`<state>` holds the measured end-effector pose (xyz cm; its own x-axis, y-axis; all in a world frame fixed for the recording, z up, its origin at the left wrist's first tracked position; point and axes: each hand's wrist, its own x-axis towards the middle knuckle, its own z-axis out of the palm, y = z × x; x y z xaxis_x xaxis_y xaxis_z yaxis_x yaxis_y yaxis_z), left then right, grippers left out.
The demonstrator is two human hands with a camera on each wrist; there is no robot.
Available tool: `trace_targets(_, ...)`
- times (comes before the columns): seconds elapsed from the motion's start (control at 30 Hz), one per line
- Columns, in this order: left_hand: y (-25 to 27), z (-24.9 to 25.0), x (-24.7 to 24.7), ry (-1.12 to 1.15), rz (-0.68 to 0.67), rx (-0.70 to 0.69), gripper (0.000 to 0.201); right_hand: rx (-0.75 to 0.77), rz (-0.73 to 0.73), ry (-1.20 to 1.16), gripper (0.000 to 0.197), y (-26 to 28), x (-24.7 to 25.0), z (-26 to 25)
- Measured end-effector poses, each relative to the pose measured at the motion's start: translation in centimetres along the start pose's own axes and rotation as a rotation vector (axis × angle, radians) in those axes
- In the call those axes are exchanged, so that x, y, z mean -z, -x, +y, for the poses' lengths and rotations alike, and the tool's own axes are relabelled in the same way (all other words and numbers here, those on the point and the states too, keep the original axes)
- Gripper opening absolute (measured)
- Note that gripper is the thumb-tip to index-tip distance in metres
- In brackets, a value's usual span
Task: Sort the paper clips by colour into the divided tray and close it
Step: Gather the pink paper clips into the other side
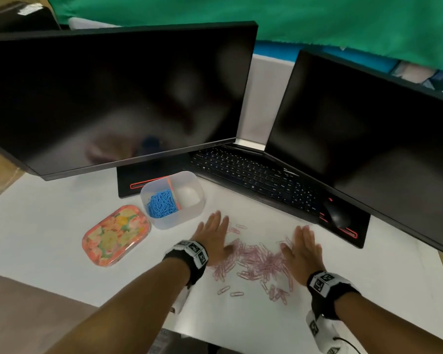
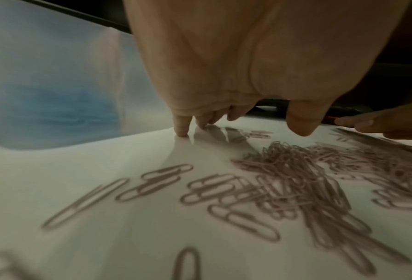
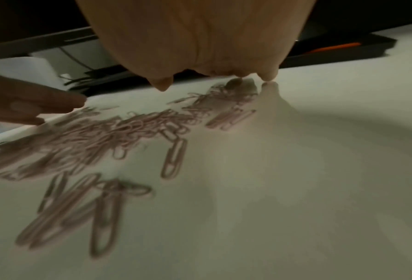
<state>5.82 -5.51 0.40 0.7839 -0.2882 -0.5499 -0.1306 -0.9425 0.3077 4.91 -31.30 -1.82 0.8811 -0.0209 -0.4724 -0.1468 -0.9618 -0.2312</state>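
Both hands are down flat on the white desk (image 1: pixel 49 226), one on each side of a loose heap of pink paper clips (image 1: pixel 256 261). The left hand (image 1: pixel 211 237) lies at the heap's left edge with its fingers straight and close together, pointing away toward the monitors; from the left wrist view the fingertips (image 2: pixel 182 130) touch the desk surface and nothing is held in them. The right hand (image 1: pixel 303 247) mirrors it on the heap's right edge, fingers straight and side by side, its fingertips (image 3: pixel 268 76) down at the desk among the farthest clips, also holding nothing. The pink clips are thickest between the two palms, and a few stragglers lie apart on the near side, toward the person, and a few more on the far side past the left hand's fingers. Just beyond the left hand stands the translucent divided tray (image 1: pixel 187 218), open, with an orange-pink divider running across it; the left compartment holds a pile of blue paper clips (image 1: pixel 161 203), and the right compartment looks bare from here. To the left of the tray, touching or nearly touching its near-left corner, the floral lid (image 1: pixel 115 235) lies flat on the desk. Behind all this a large dark monitor (image 1: pixel 113 98) stands on the left and a second dark monitor (image 1: pixel 368 139) on the right, with a black keyboard (image 1: pixel 253 175) between them and a black mouse (image 1: pixel 336 214) at the keyboard's right end.
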Motion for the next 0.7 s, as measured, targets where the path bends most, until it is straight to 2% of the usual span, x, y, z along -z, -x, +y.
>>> trace_targets(0.1,-0.9,2.0,-0.5,-0.082,-0.064,-0.052,0.086,0.003,-0.038,0.021,0.070,-0.1,-0.7,-0.4)
trace_targets(0.27,-0.4,4.3,-2.0,-0.191,-0.095,-0.230,0.077,0.272,-0.119,0.054,0.067,2.0,-2.6,-2.6)
trace_targets(0.37,1.4,3.1,-2.2,-0.149,-0.083,-0.255,0.074,0.399,-0.164,0.021,0.074,3.5,-2.9,-2.5)
trace_targets(0.43,2.9,1.4,-2.2,-0.111,-0.048,-0.200,0.076,0.361,-0.069,-0.040,0.070,4.2,-2.6,-1.0)
trace_targets(0.53,5.3,-1.9,-2.7,-0.016,0.019,0.014,0.081,0.115,0.054,-0.049,0.071,4.9,-2.2,2.8)
trace_targets(0.63,6.7,-3.9,-4.1,0.034,-0.012,0.193,0.090,-0.033,0.036,0.004,0.074,5.4,-2.8,5.3)
trace_targets(0.7,6.9,-3.9,-5.1,0.038,-0.016,0.204,0.095,-0.039,0.013,0.011,0.074,5.5,-3.5,5.1)
